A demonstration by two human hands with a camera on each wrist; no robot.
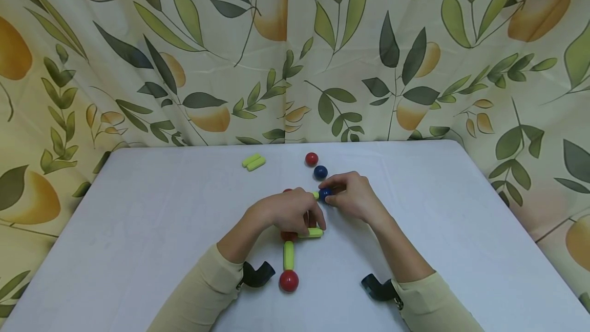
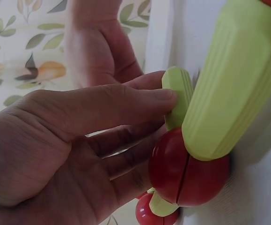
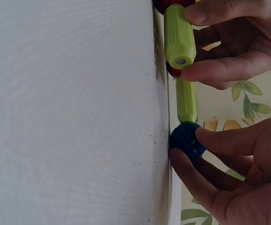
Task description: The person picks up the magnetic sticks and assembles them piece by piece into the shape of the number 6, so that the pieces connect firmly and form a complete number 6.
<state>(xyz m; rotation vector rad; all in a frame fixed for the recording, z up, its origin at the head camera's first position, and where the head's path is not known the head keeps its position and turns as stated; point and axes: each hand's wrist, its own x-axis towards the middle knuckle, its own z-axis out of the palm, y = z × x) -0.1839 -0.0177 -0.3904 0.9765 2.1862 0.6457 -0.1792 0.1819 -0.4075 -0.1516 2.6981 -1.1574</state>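
My left hand (image 1: 288,209) pinches a light green ribbed stick (image 2: 175,91) between thumb and index finger. That stick joins a red ball (image 2: 168,159), from which another green stick (image 1: 288,255) runs toward a near red ball (image 1: 289,281). With thumb and fingertips my right hand (image 1: 355,198) holds a dark blue ball (image 3: 187,139). The blue ball meets the end of a further green stick (image 3: 186,101). Beyond the left hand, a far red ball (image 2: 156,208) is partly hidden. In the right wrist view, the left-held stick's free end shows a small round grey spot.
Behind the hands lie a loose red ball (image 1: 311,159) and a loose blue ball (image 1: 320,172). Two green sticks (image 1: 254,161) rest side by side at the back of the white table (image 1: 161,229). A leaf-patterned curtain (image 1: 295,65) hangs behind the table.
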